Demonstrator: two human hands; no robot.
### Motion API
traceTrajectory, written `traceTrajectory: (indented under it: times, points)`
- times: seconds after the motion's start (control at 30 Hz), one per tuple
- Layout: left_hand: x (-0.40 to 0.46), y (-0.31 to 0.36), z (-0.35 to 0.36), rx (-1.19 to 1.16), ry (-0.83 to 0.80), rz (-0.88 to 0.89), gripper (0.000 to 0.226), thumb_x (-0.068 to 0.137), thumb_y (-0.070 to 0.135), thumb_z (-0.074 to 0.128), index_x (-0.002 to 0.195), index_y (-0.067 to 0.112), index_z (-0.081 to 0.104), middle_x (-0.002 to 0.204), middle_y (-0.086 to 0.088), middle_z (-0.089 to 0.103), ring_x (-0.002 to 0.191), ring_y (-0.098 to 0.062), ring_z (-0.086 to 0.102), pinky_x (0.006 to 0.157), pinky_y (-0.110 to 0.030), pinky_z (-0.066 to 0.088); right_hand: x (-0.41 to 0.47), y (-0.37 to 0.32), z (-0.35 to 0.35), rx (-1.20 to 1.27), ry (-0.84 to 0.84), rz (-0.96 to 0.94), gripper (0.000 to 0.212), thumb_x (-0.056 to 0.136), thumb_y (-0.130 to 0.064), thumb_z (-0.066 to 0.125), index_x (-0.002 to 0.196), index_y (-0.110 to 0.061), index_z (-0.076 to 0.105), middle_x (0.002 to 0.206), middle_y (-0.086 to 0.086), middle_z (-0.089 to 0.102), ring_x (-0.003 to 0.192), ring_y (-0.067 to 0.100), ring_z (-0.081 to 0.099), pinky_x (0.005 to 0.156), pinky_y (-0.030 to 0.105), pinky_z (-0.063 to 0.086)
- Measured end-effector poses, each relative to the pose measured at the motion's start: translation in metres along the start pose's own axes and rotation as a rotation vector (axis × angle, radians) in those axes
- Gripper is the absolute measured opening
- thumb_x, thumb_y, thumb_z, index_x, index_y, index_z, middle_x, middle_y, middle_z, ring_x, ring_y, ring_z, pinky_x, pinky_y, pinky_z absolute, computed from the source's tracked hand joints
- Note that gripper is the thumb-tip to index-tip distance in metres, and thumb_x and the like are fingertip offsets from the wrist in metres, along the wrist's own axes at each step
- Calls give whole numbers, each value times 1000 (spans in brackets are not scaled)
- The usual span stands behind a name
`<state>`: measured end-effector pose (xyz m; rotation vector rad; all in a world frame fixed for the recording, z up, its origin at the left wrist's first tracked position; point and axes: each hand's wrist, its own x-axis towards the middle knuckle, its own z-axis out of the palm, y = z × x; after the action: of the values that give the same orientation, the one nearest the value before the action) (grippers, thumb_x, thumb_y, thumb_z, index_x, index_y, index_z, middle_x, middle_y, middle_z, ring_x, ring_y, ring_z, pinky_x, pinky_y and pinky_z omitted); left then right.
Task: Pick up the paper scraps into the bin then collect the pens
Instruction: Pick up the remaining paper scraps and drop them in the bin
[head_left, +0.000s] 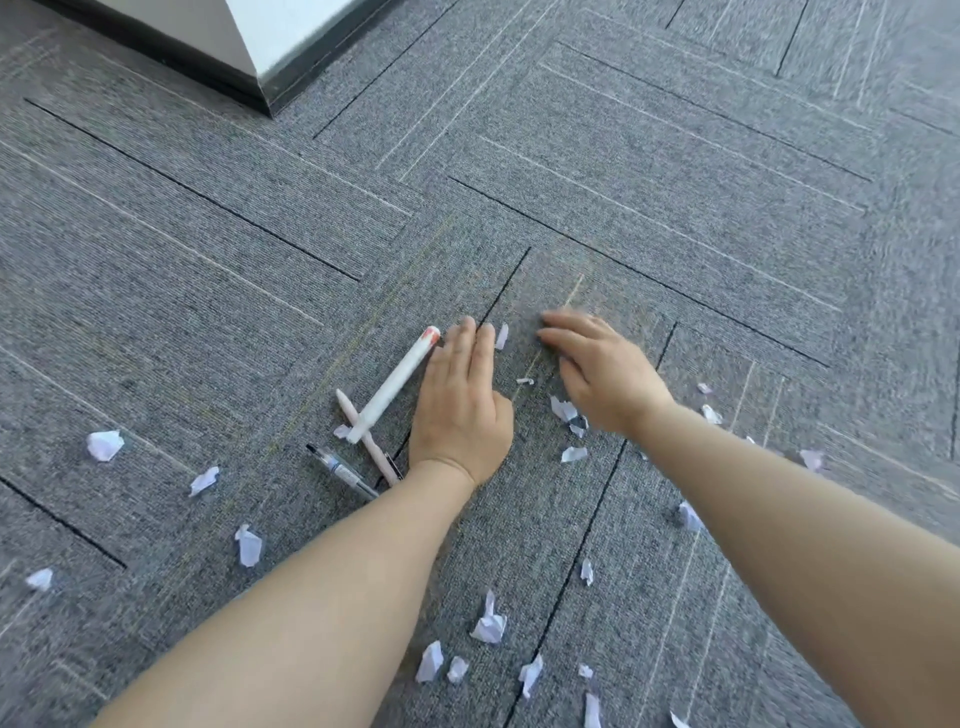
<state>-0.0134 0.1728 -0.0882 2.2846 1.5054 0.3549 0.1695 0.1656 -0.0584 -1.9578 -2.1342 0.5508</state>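
Several small white paper scraps lie scattered on the grey carpet, among them one (105, 445) at the left, one (490, 627) near the bottom middle and one (563, 409) under my right wrist. Three pens lie together: a white marker (393, 385), a pale pink pen (366, 437) crossing under it, and a clear black-tipped pen (340, 471). My left hand (460, 402) rests flat on the carpet, fingers together, just right of the marker. My right hand (597, 371) is blurred, palm down, fingers spread low over the carpet. Neither hand holds anything. No bin is in view.
A white wall corner with a dark baseboard (260, 85) stands at the upper left. Grey carpet tiles (675, 208) with dark seams stretch ahead and to the right. More scraps lie along the right side (812, 459) and the bottom edge (592, 709).
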Motion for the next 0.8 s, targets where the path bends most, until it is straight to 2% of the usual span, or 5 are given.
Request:
traceTrajectory:
  times: [0.27,0.43,0.63,0.7,0.8]
  points:
    - [-1,3,1,59,-88,142,56,92,19,32,148,21,25,157,5,18,145,-12,7,119,-37,2,-106,-16,12,92,170,-134,35,90,-16,41,105,-11,72,113,0,70,105,19,64,83,42,57]
    - [-29,29,-5,-326,-153,302,46,90,6,35,132,12,52,140,-2,49,134,-13,37,112,-26,24,-88,9,4,109,162,382,50,97,-25,44,147,-27,37,159,-4,26,148,19,12,120,45,14]
    - [-36,26,-13,-307,-33,317,38,89,12,34,111,10,64,129,-7,57,125,-18,45,109,-38,34,-71,19,0,1,-50,290,51,102,-35,35,152,-33,25,162,-10,8,150,15,-1,115,37,-2]
    - [-31,23,-11,-252,-64,227,41,93,10,35,130,14,52,146,-4,41,138,-19,29,116,-39,21,-93,10,3,24,-32,219,46,101,-28,37,147,-27,36,159,-10,21,148,13,11,117,35,2]
    - [-33,26,-5,-244,-184,180,46,96,13,34,142,19,37,155,1,25,144,-13,12,119,-37,8,-138,-5,11,112,78,49,39,97,-21,37,130,-17,59,141,-3,54,130,16,49,109,46,41]
